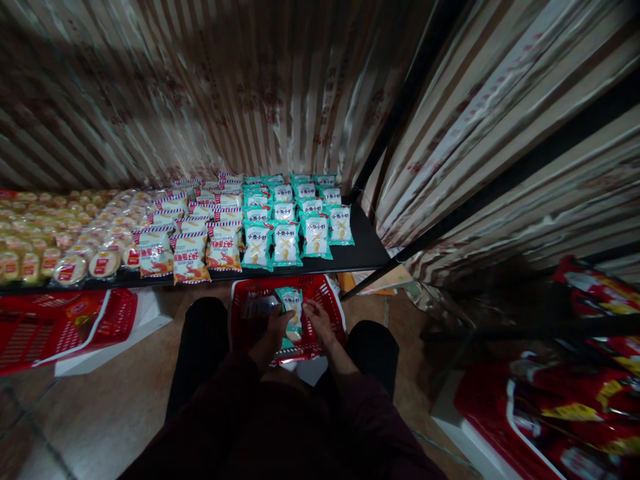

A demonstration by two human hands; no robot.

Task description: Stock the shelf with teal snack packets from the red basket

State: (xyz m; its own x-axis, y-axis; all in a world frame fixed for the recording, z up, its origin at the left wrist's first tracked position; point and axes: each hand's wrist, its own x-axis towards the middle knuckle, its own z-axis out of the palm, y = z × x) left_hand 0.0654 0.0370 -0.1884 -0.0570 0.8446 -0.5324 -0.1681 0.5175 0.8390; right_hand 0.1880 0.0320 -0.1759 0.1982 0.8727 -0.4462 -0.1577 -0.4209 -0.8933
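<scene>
A teal and white snack bag (pixel 291 301) is upright between my hands, above a red plastic basket (pixel 326 287) on the floor between my knees. My left hand (pixel 274 328) is closed on the bag's left side, thumb across its front. At the right edge, my right hand (pixel 321 323) has its fingers bent and pinched against the bag. More teal packaging shows lower in the basket, partly hidden by my hands. Just ahead, several rows of matching teal bags (pixel 287 243) stand on the black shelf (pixel 357 257).
Orange and white snack bags (pixel 190 257) and round packaged snacks (pixel 70 269) fill the shelf to the left. Another red basket (pixel 30 327) lies below them. On the right are dark shelf posts (pixel 425 241) and red packages (pixel 575 390). Striped sheeting (pixel 200 100) hangs behind.
</scene>
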